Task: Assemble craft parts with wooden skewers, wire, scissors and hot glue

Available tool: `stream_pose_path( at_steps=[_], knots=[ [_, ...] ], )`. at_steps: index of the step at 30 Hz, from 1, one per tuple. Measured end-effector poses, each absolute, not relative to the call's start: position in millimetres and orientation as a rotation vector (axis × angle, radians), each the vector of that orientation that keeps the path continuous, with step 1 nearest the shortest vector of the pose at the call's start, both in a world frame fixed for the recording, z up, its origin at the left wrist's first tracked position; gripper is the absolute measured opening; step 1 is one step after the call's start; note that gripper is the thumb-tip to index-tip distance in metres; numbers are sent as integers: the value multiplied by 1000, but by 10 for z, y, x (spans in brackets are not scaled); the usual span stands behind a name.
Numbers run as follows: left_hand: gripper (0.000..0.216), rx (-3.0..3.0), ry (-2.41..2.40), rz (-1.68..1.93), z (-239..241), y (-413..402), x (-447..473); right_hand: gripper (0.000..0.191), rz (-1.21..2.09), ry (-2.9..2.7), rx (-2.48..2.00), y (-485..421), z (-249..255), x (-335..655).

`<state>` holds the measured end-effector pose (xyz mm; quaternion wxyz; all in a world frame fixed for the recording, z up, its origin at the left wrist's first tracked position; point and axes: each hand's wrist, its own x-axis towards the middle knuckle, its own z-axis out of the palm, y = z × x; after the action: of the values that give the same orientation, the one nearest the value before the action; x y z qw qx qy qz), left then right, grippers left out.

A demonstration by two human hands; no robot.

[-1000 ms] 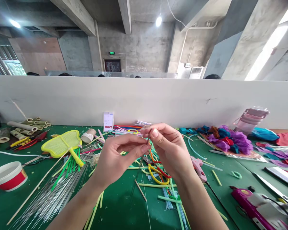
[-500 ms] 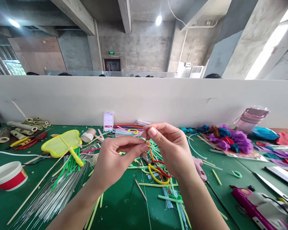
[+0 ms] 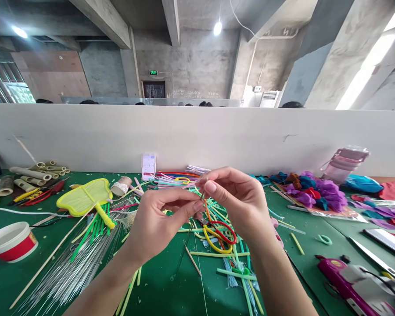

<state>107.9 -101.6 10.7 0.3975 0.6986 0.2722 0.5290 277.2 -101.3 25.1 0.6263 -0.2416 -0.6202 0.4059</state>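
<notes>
Pinching thin dark wire (image 3: 190,228) above the worktop (image 3: 164,287) at centre, you have the fingers of your left hand (image 3: 161,217) and right hand (image 3: 242,204) closed on it, lower ends dangling, apparently unfinished. At nine o'clock, a yellow winged piece (image 3: 82,199) looks complete; at eight, silvery wires (image 3: 80,267) lie unjoined.
</notes>
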Motion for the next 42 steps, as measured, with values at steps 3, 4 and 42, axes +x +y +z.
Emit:
stream_pose_path(
  at_steps=[3, 4, 42],
  knots=[
    [6, 1792, 690, 1361, 113, -1029, 1091, 6, 948, -1405, -536, -1010, 240, 2766],
    [6, 1799, 696, 1367, 114, -1035, 1095, 6, 948, -1401, -531, -1009, 237, 2764],
    [2, 1589, 503, 1314, 53, -1003, 1114, 17, 1116, -1470, -408, -1003, 251, 2837]
  ],
)
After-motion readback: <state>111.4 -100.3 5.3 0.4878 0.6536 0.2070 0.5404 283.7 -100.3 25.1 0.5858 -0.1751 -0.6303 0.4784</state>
